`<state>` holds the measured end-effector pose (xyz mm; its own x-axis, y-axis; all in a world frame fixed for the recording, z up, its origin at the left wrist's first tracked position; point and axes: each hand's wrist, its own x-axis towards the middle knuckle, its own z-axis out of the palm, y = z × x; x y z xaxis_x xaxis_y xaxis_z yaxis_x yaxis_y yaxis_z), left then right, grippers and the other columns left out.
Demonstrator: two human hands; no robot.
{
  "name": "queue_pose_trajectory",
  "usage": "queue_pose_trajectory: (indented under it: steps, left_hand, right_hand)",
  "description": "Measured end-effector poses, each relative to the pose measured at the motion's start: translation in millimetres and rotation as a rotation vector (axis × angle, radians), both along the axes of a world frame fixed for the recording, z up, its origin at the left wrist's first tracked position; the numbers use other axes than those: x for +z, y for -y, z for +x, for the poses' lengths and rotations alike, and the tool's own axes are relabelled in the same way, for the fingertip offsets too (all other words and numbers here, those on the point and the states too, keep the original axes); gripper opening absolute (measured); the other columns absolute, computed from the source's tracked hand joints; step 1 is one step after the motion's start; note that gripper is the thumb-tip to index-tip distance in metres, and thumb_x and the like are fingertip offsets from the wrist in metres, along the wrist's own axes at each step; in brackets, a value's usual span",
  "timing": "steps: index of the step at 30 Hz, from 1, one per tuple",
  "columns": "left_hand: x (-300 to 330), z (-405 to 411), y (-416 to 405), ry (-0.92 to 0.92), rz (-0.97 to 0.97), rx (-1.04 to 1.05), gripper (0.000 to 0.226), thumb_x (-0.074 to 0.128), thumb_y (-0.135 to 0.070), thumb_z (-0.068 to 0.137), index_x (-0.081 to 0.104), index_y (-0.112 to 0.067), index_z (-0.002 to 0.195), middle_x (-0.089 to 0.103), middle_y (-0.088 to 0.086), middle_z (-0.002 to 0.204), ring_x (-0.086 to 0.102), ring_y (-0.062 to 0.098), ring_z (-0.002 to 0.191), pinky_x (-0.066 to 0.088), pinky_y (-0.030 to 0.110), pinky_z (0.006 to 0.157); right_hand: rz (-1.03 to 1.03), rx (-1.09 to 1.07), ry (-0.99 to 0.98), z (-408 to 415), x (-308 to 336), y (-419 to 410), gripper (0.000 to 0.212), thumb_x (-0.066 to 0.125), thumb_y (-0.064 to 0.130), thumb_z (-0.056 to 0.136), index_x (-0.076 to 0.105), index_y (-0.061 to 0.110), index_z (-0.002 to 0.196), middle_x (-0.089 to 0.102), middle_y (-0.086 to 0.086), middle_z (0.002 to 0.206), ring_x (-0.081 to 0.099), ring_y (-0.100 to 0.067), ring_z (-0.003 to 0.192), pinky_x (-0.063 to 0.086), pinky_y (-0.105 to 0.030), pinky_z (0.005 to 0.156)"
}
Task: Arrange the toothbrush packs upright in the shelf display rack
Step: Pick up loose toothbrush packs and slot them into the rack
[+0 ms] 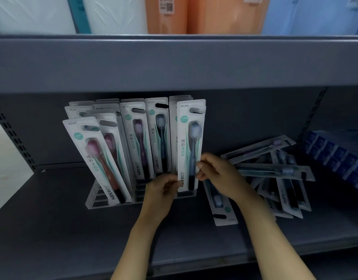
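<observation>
Right now both hands hold one toothbrush pack [190, 145] upright at the right end of the clear display rack [97, 196]. The left hand [162, 187] pinches the pack's lower left edge between thumb and curled fingers, and the right hand [218, 172] pinches its right edge a little higher, fingertips on the card front. The pack's bottom sits at the rack's front right corner; whether it is fully seated in a slot I cannot tell.

To the left, other upright packs [137, 138] fill the rack in rows, the leftmost front pack [97, 160] leaning left with its top tilted away from the rest. Just right of the right hand, a loose pile of packs [275, 170] lies flat on the grey shelf [52, 229], overlapping at mixed angles, and one pack [220, 201] lies partly under the right wrist.

Open shelf surface stretches in front of the rack and toward the left edge. Overhead, the upper shelf's front lip [174, 63] hangs close above the pack tops. At far right, blue boxed goods [335, 156] sit beyond the pile, near the perforated upright.
</observation>
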<state>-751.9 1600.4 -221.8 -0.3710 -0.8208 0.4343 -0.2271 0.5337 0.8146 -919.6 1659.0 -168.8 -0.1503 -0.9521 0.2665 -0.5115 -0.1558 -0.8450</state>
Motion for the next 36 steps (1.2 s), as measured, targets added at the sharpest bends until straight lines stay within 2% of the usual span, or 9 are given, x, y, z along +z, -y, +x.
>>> queue_pose_trajectory:
  steps: [8, 12, 17, 20, 23, 27, 30, 34, 36]
  left_hand:
    - [-2.9, 2.7, 2.8, 0.011, -0.018, 0.026, 0.007, 0.068, 0.000, 0.083, 0.072, -0.005, 0.086, 0.066, -0.006, 0.074, 0.063, 0.014, 0.080, 0.047, 0.008, 0.065]
    - [-10.6, 4.3, 7.1, 0.047, -0.032, 0.025, 0.002, 0.069, -0.002, 0.083, 0.071, -0.003, 0.084, 0.069, 0.006, 0.075, 0.063, 0.016, 0.076, 0.051, 0.019, 0.067]
    - [-17.5, 5.9, 7.5, 0.137, -0.161, 0.066, 0.005, 0.074, -0.003, 0.079, 0.073, -0.007, 0.082, 0.068, -0.004, 0.076, 0.062, 0.016, 0.077, 0.052, 0.028, 0.071]
    - [-11.3, 6.6, 9.5, 0.171, -0.129, 0.067, 0.004, 0.076, -0.006, 0.078, 0.074, -0.009, 0.079, 0.066, -0.011, 0.074, 0.062, 0.018, 0.080, 0.051, 0.025, 0.075]
    - [-5.6, 8.2, 8.7, 0.207, -0.133, 0.086, 0.004, 0.078, -0.010, 0.077, 0.074, -0.011, 0.078, 0.070, -0.006, 0.076, 0.064, 0.012, 0.078, 0.051, 0.023, 0.074]
    - [-2.6, 10.6, 4.0, 0.212, -0.044, 0.132, 0.008, 0.074, -0.019, 0.081, 0.068, -0.016, 0.078, 0.068, -0.008, 0.078, 0.064, 0.004, 0.077, 0.050, 0.018, 0.071]
    - [-3.5, 9.8, 0.5, 0.225, 0.005, 0.147, 0.009, 0.072, -0.023, 0.083, 0.068, -0.015, 0.083, 0.069, -0.007, 0.081, 0.064, 0.005, 0.079, 0.052, 0.022, 0.074]
    - [-0.7, 7.2, -6.3, 0.272, 0.023, 0.157, 0.016, 0.071, -0.027, 0.084, 0.061, -0.022, 0.072, 0.064, -0.010, 0.069, 0.061, 0.003, 0.069, 0.048, 0.020, 0.065]
    - [0.2, 6.2, -9.6, 0.286, 0.051, 0.141, 0.019, 0.070, -0.027, 0.084, 0.059, -0.027, 0.069, 0.063, -0.011, 0.068, 0.060, 0.001, 0.067, 0.045, 0.016, 0.062]
  right_hand:
    - [-0.022, 0.014, -0.033, 3.2, -4.2, 1.1, 0.026, 0.047, 0.013, 0.098, 0.047, 0.025, 0.075, 0.065, -0.004, 0.075, 0.065, -0.001, 0.067, 0.051, -0.011, 0.066]
    - [-0.031, 0.009, -0.083, 1.3, -7.5, 4.0, 0.023, 0.048, 0.009, 0.097, 0.048, 0.017, 0.075, 0.064, -0.012, 0.077, 0.065, -0.007, 0.068, 0.054, -0.017, 0.067]
    - [0.011, 0.000, -0.135, 3.0, -10.7, 2.4, 0.022, 0.050, 0.010, 0.096, 0.051, 0.014, 0.074, 0.063, -0.012, 0.078, 0.064, -0.005, 0.068, 0.053, -0.019, 0.067]
    - [0.073, 0.001, -0.231, -2.5, 1.1, -2.5, 0.011, 0.055, 0.011, 0.094, 0.062, 0.004, 0.091, 0.062, -0.004, 0.083, 0.063, -0.017, 0.080, 0.051, -0.025, 0.075]
    - [0.195, -0.084, -0.224, -24.0, 11.7, -12.2, 0.018, 0.054, 0.012, 0.094, 0.063, 0.012, 0.110, 0.061, 0.005, 0.092, 0.061, -0.011, 0.084, 0.047, -0.020, 0.072]
    - [0.372, -0.537, -0.410, -75.5, 7.7, -21.4, 0.028, 0.043, 0.008, 0.094, 0.052, 0.010, 0.067, 0.055, -0.006, 0.071, 0.045, -0.009, 0.059, 0.031, -0.023, 0.049]
    - [0.431, -0.769, -0.028, -100.7, -3.6, -29.5, 0.032, 0.046, 0.011, 0.094, 0.048, 0.009, 0.062, 0.054, -0.010, 0.065, 0.045, -0.015, 0.054, 0.044, -0.028, 0.058]
    - [0.462, -0.712, 0.566, -86.9, -8.1, -31.6, 0.021, 0.048, 0.022, 0.098, 0.052, 0.003, 0.089, 0.060, -0.015, 0.074, 0.060, -0.021, 0.062, 0.054, -0.024, 0.047]
    - [0.393, -0.737, 0.692, -80.8, -13.5, -28.9, 0.019, 0.048, 0.022, 0.098, 0.050, 0.005, 0.089, 0.060, -0.013, 0.077, 0.061, -0.021, 0.065, 0.058, -0.027, 0.060]
